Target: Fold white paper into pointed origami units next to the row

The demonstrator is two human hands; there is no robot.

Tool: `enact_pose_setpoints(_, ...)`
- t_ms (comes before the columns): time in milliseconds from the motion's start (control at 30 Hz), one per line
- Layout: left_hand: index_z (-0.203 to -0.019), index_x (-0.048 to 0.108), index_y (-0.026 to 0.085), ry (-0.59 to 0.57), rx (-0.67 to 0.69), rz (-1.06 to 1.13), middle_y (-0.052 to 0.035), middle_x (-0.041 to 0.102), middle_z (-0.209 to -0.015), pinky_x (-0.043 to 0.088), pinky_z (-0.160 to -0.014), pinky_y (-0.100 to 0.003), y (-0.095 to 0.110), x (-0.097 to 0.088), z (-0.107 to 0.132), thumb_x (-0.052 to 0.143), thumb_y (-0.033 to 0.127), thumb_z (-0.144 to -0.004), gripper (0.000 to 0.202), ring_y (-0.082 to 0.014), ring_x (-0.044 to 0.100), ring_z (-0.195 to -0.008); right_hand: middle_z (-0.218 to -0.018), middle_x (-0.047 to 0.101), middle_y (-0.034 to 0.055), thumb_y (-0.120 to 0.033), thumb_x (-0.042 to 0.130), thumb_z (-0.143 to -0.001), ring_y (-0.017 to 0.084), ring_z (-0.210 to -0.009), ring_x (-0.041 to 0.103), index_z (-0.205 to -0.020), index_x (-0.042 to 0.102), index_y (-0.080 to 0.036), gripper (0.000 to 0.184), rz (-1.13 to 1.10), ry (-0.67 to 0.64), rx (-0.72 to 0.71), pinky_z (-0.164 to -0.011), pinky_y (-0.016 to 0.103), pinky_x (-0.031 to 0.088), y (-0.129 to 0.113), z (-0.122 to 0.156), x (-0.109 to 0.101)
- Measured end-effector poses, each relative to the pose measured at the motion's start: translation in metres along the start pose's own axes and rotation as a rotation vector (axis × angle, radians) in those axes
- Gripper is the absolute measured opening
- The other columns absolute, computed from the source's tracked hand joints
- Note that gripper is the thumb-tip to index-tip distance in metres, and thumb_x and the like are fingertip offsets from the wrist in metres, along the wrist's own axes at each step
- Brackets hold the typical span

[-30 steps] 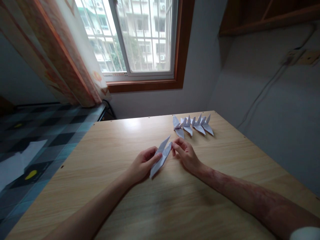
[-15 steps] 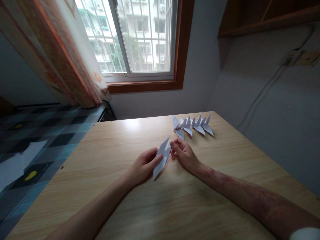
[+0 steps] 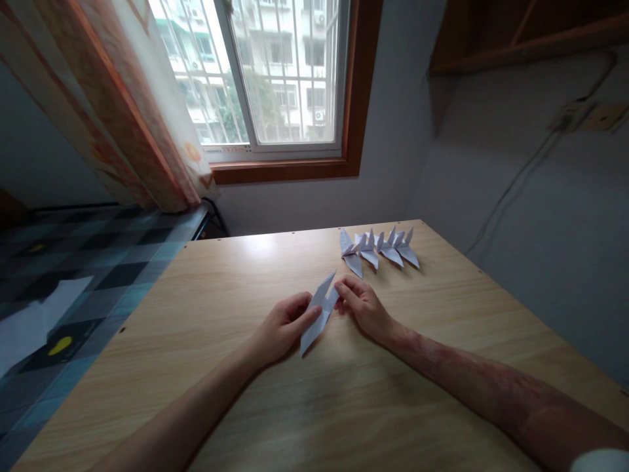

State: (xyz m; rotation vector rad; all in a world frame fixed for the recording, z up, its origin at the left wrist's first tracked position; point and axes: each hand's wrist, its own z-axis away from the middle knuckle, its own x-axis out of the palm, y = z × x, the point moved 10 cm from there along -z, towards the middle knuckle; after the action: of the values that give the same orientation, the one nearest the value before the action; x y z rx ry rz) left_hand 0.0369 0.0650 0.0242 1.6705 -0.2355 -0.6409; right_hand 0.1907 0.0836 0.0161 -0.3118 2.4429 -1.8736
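A folded white origami paper [image 3: 314, 328], narrow and pointed, is held above the table between both hands. My left hand [image 3: 292, 320] is closed on its left side, the thumb pressed flat across the paper. With fingertips pinched together, my right hand [image 3: 358, 301] grips a short flap at the paper's right edge. Beyond the hands stands a row of several folded white paper cranes [image 3: 388, 250], wings spread, close to one another near the table's far edge.
The light wooden table [image 3: 206, 295] spans the view below the window [image 3: 289, 78]. On the left, loose white sheets [image 3: 44, 314] lie on a checked bed cover [image 3: 113, 229]. A cable [image 3: 511, 187] hangs along the right wall, under a wooden shelf [image 3: 531, 49].
My right fingers have closed more tightly on the paper's right flap, which now sticks out a little further to the right. The left hand keeps its hold.
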Motion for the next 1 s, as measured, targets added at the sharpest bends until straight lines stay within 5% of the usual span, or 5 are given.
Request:
enact_pose_setpoints(300, -0.087, 0.068, 0.017, 0.008, -0.029, 0.062, 0.0000, 0.056, -0.079, 0.041, -0.067, -0.027, -0.001, 0.000, -0.001, 0.069, 0.062, -0.101, 0.047, -0.0163, 0.049, -0.075, -0.062, 0.050, -0.0045, -0.068, 0.060, -0.107, 0.014, -0.058, 0.044, -0.075, 0.053, -0.024, 0.055, 0.109, 0.032, -0.025, -0.057, 0.029, 0.037, 0.003, 0.002, -0.004)
enact_pose_setpoints(467, -0.077, 0.072, 0.016, 0.109, 0.080, 0.078, -0.0040, 0.060, -0.087, 0.046, -0.075, -0.028, 0.006, -0.014, -0.005, 0.073, 0.056, -0.100, 0.046, -0.0178, 0.055, -0.083, -0.065, 0.052, -0.0027, -0.065, 0.055, -0.111, 0.015, -0.061, 0.047, -0.073, 0.054, -0.023, 0.056, 0.060, 0.008, -0.044, -0.063, 0.030, 0.041, -0.001, 0.004, -0.002)
enact_pose_setpoints(733, -0.088, 0.070, 0.016, 0.124, -0.027, 0.432, 0.0012, 0.057, -0.071, 0.044, -0.060, -0.023, -0.027, -0.016, -0.011, 0.078, 0.055, -0.098, 0.041, -0.0114, 0.051, -0.063, -0.107, 0.076, 0.0038, -0.050, 0.074, -0.104, 0.020, -0.093, 0.069, -0.121, 0.069, -0.024, 0.032, 0.149, -0.253, -0.050, -0.090, 0.034, 0.056, -0.011, 0.015, 0.029)
enact_pose_setpoints(1000, -0.103, 0.061, 0.020, 0.249, 0.004, 0.334, 0.0008, 0.072, -0.088, 0.054, -0.059, -0.024, -0.024, -0.021, -0.008, 0.088, 0.049, -0.091, 0.042, -0.0115, 0.068, -0.060, -0.090, 0.070, 0.0028, -0.042, 0.064, -0.108, 0.020, -0.086, 0.065, -0.095, 0.071, -0.022, 0.025, 0.332, -0.037, -0.141, -0.071, 0.030, 0.054, -0.021, 0.014, 0.010)
